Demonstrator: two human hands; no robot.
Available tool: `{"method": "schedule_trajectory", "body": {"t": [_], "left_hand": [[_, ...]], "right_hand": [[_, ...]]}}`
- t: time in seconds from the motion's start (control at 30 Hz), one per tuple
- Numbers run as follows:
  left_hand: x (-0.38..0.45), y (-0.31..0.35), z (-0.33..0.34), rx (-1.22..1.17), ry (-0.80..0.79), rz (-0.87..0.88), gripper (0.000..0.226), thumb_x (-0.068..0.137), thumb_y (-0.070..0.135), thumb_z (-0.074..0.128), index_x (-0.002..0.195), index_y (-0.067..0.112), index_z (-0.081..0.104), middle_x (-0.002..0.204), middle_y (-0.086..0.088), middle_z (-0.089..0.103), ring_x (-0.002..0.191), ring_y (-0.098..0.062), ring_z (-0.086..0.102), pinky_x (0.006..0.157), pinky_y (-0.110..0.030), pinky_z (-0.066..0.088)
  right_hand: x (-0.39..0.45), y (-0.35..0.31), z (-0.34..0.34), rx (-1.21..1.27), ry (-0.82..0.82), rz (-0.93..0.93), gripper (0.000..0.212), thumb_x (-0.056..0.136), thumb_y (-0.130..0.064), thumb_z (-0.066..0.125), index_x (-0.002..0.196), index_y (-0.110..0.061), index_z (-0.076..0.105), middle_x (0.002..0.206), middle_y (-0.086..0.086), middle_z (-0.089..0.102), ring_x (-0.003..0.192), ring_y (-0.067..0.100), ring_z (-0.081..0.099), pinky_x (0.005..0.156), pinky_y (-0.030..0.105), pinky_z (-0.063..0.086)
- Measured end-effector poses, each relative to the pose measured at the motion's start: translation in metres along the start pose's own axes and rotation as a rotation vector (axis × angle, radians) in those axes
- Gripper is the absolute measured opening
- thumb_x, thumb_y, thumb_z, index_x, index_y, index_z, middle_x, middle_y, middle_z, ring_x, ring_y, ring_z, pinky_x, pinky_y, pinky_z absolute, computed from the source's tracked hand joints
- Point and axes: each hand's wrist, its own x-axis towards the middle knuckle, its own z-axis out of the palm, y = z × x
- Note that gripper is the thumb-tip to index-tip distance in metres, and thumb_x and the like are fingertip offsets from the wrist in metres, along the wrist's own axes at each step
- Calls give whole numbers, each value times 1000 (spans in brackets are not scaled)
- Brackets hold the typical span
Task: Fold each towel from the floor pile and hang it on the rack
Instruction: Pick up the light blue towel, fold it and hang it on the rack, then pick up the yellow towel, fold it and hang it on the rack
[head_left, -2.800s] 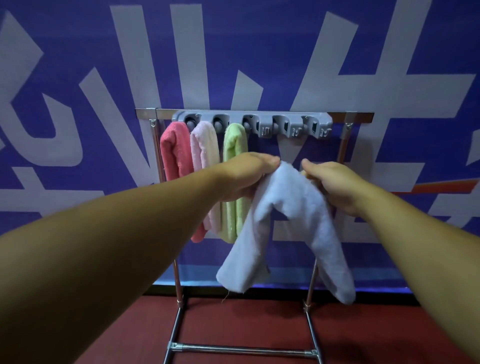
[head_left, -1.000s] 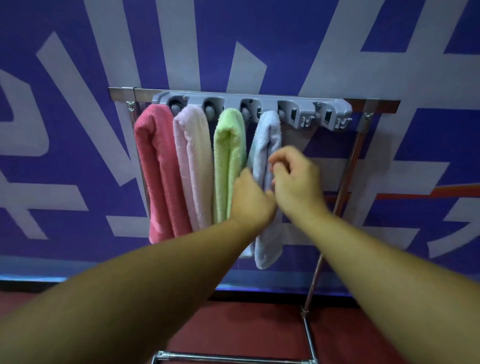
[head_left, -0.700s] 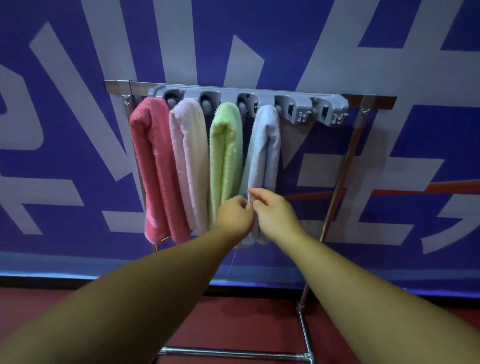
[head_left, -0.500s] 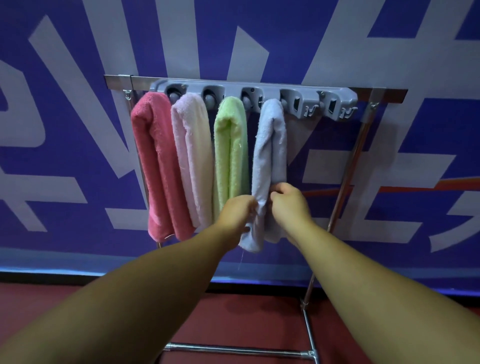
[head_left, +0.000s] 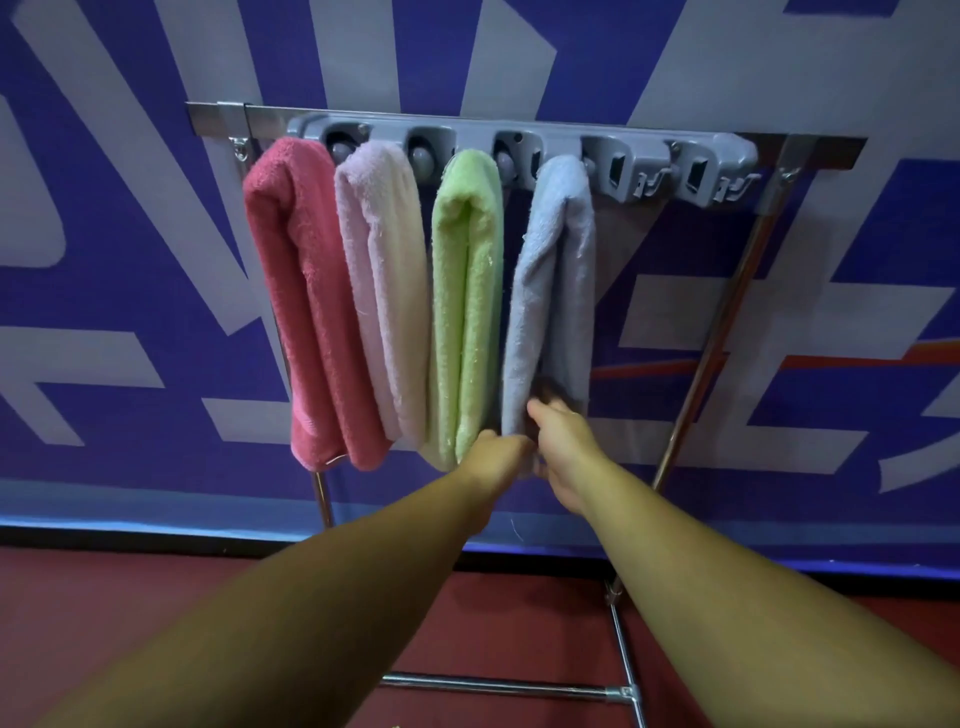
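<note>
A metal rack (head_left: 727, 291) stands against a blue and white wall, with a grey holder bar (head_left: 519, 150) across its top. Four folded towels hang from the bar side by side, each draped over so its two halves hang down. From left to right: a deep pink towel (head_left: 306, 312), a pale pink towel (head_left: 387, 291), a light green towel (head_left: 465, 306) and a pale blue towel (head_left: 553, 291). The blue one hangs at the fourth slot, its lower end gathered. The fifth slot (head_left: 714, 174), at the right end, has no towel.
</note>
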Motion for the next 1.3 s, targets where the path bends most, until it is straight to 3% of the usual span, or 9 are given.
{"method": "schedule_trajectory", "body": {"t": [0.07, 0.17, 0.37, 0.53, 0.63, 0.87, 1.0, 1.13, 1.3], "left_hand": [[11, -13, -3, 50, 40, -42, 30, 91, 28, 56, 116, 13, 50, 90, -1, 56, 76, -14, 52, 66, -29, 50], [14, -30, -6, 56, 12, -99, 33, 90, 38, 55, 118, 20, 50, 96, 0, 55, 99, -28, 61, 88, -42, 51], [7, -63, -12, 75, -14, -154, 7, 94, 18, 53, 100, 15, 55, 87, -6, 50, 84, -29, 61, 68, -36, 48], [-15, -92, -22, 52, 25, -103, 21, 94, 10, 54, 113, 20, 52, 100, -11, 51, 102, -34, 60, 72, -40, 53], [-40, -122, -30, 46, 52, -149, 12, 93, 11, 51, 84, 19, 53, 83, -8, 49, 85, -32, 59, 67, -38, 48], [-83, -244, -58, 146, 64, -364, 20, 93, 21, 55, 112, 19, 55, 94, -6, 54, 77, -30, 59, 69, -38, 53], [-90, -318, -69, 190, 13, -563, 30, 92, 30, 58, 119, 21, 50, 110, -11, 51, 84, -36, 58, 75, -45, 57], [-85, -380, -72, 186, 21, -690, 35, 93, 29, 56, 126, 23, 46, 115, -9, 46, 82, -36, 59, 78, -49, 58], [-71, -445, -76, 61, 82, -798, 26, 95, 21, 54, 120, 14, 56, 98, -3, 55, 90, -29, 63, 76, -39, 53]], "right_hand": [[-3, 4, -1, -54, -46, 68, 37, 104, -34, 39, 138, -25, 50, 122, -2, 60, 90, 14, 60, 80, 34, 47], [1, 18, -4, -124, 11, 30, 39, 104, -31, 39, 142, -28, 46, 130, -2, 57, 112, 21, 56, 93, 39, 40], [-16, 61, -10, -289, 29, 51, 25, 102, -30, 41, 118, -23, 59, 130, 7, 60, 118, 27, 56, 103, 45, 43], [-49, 93, -5, -226, 14, 124, 43, 103, -34, 42, 146, -28, 44, 143, -1, 53, 123, 25, 55, 84, 38, 46], [-75, 113, 4, -235, -1, 162, 42, 103, -35, 42, 145, -28, 44, 131, 5, 59, 115, 33, 61, 89, 44, 48], [-122, 227, 15, -305, -63, 317, 38, 101, -35, 47, 138, -31, 50, 117, -6, 52, 113, 30, 59, 93, 45, 50], [-128, 319, 11, -471, -79, 371, 50, 92, -36, 51, 142, -33, 48, 117, 4, 46, 75, 14, 54, 63, 29, 51], [-126, 400, 2, -591, -116, 513, 57, 89, -36, 51, 145, -39, 43, 140, 3, 43, 96, 19, 62, 55, 28, 54], [-127, 473, 7, -694, -270, 629, 46, 93, -27, 47, 138, -32, 51, 108, -1, 68, 89, 21, 68, 73, 31, 54]]}}
